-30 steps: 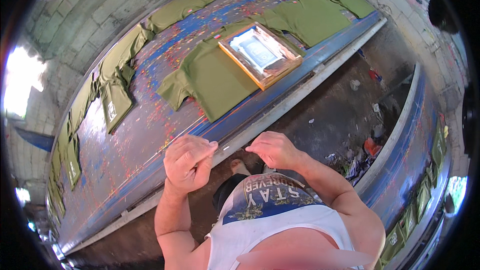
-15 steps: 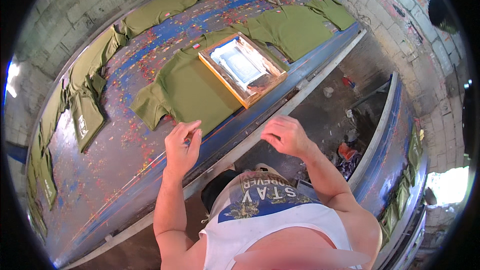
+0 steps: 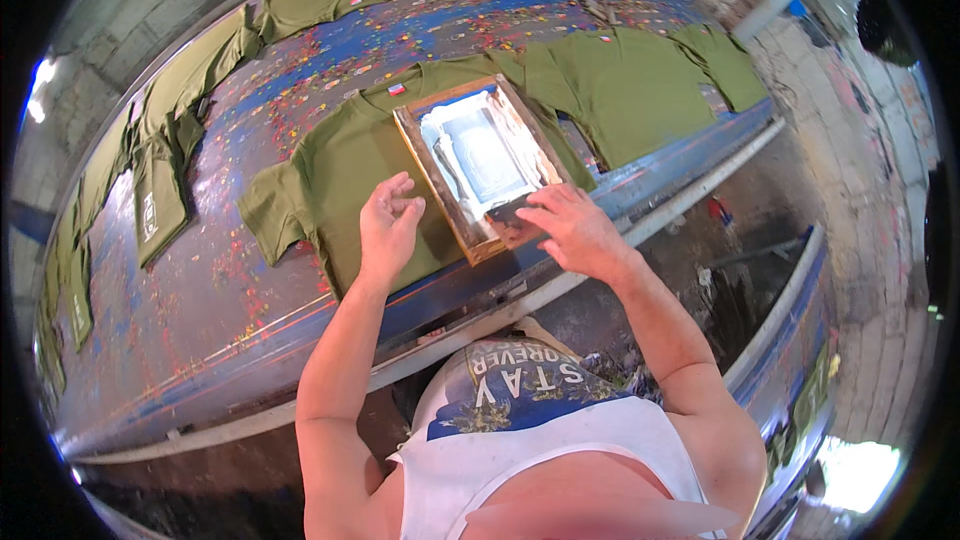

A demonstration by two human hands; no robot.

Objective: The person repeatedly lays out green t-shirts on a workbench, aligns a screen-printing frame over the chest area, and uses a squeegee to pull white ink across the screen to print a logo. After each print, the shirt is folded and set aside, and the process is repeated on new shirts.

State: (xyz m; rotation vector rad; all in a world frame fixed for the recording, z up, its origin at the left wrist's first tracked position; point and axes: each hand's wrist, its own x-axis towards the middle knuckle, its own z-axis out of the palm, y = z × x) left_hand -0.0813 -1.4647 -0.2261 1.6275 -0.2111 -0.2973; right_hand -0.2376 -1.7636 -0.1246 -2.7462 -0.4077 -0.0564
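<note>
A wooden screen-printing frame [image 3: 437,180], with white ink smeared over its mesh, lies tilted on an olive-green T-shirt [image 3: 350,175] spread on the table. My left hand [image 3: 390,225] hovers over the lower part of this shirt, left of the frame, thumb apart from the fingers and nothing held. Above the frame's near right corner, my right hand [image 3: 578,232] has its fingers stretched out and bent slightly down; whether they touch the wood I cannot tell. The dark near end of the mesh is partly hidden beneath those fingers.
Another green shirt [image 3: 640,90] lies right of the frame. More green shirts [image 3: 165,190] hang along the far and left edges of the paint-speckled table [image 3: 250,285]. A pale rail [image 3: 690,195] borders its near side. A second table [image 3: 770,350] stands at right.
Both hands have moved forward toward the screen-printing frame, the right one now over its near corner. The whole view has shifted and turned slightly. The frame still lies on the shirt.
</note>
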